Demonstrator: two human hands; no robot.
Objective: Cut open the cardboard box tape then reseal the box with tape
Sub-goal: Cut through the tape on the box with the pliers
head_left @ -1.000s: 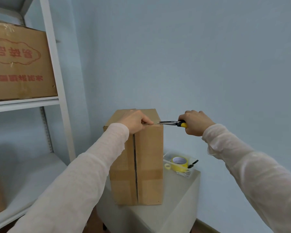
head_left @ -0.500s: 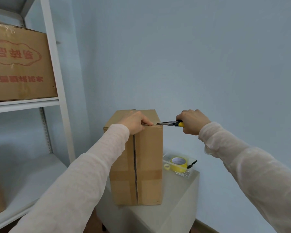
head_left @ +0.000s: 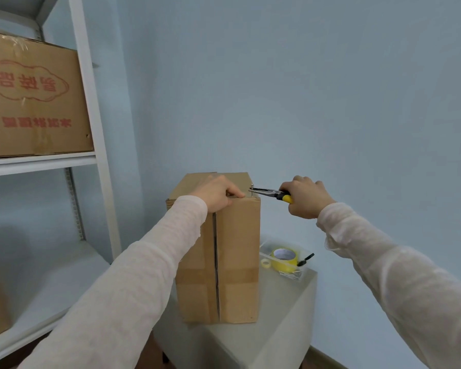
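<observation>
The cardboard box (head_left: 237, 262) stands upright on the grey tabletop (head_left: 277, 339), a taped seam running down its near face. The left hand (head_left: 218, 194) curls its grip over the box's top near edge. The right hand (head_left: 305, 198) wraps its grip round yellow-handled pliers (head_left: 266, 192), their tips at the top right corner. Behind the box, a yellow tape roll (head_left: 284, 258) lies in a clear tray (head_left: 301, 274). A printed carton (head_left: 32, 102) sits on the shelf far left
</observation>
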